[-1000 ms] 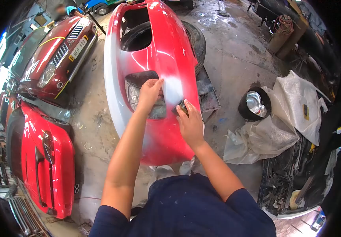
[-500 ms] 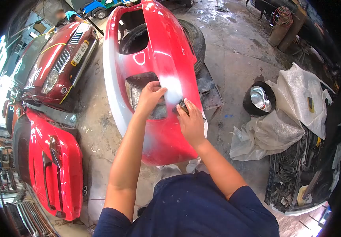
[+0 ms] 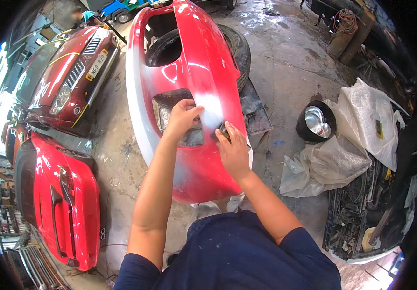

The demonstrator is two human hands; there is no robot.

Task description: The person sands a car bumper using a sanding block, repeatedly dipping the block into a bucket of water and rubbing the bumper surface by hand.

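Note:
A red car bumper (image 3: pixel 208 164) with whitish and grey patches lies in front of me, resting at least partly on a tyre (image 3: pixel 238 50). My left hand (image 3: pixel 184 118) grips the edge of the bumper's lower opening, with thumb and fingers bent around it. Just right of it, my right hand (image 3: pixel 233 150) presses a small dark pad (image 3: pixel 222 131) against the red surface below the white patch. The fingers cover most of the pad, so its exact kind is hard to make out.
To the right, a black bucket (image 3: pixel 316 121) with something shiny inside stands beside crumpled whitish plastic sheeting (image 3: pixel 324 164). Dark car parts (image 3: pixel 353 212) lie nearby. A red bumper (image 3: pixel 68 203) and a dark red car (image 3: pixel 68 77) are on the left. Another person (image 3: pixel 87 17) is behind the car.
Almost nothing differs. Both hands keep nearly the same place on the bumper, and the view has shifted very slightly.

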